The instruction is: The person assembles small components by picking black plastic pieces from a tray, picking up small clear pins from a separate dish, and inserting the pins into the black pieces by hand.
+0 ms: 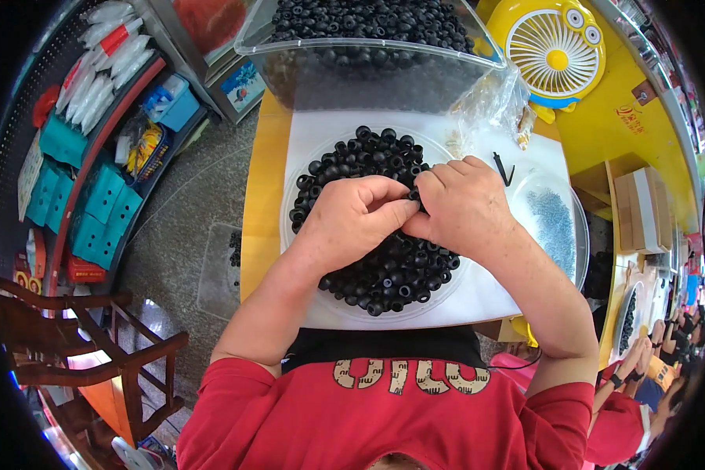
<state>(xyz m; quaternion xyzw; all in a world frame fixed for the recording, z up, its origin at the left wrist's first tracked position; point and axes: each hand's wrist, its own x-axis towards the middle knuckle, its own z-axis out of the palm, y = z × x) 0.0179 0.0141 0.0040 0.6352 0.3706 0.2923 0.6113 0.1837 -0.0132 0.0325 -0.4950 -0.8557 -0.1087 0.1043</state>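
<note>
My left hand (352,219) and my right hand (466,205) meet above a heap of small black hollow bead-like parts (388,278). Between the thumbs and index fingers of both hands is one black bead-like part (414,197), mostly covered by the fingertips. The fingers of each hand are closed in a pinch. Under the heap lies a shallow round clear tray (448,296). To the right of my right hand, a clear round dish (584,247) holds many tiny grey-blue pieces (552,219). A thin black forked piece (504,170) lies on the white table surface above it.
A large clear bin (352,82) full of similar black parts stands at the table's far side. Beside it are crumpled clear plastic (493,102) and a yellow fan (556,59). A wooden chair (94,352) and stocked shelf are left; other people's hands (641,356) show far right.
</note>
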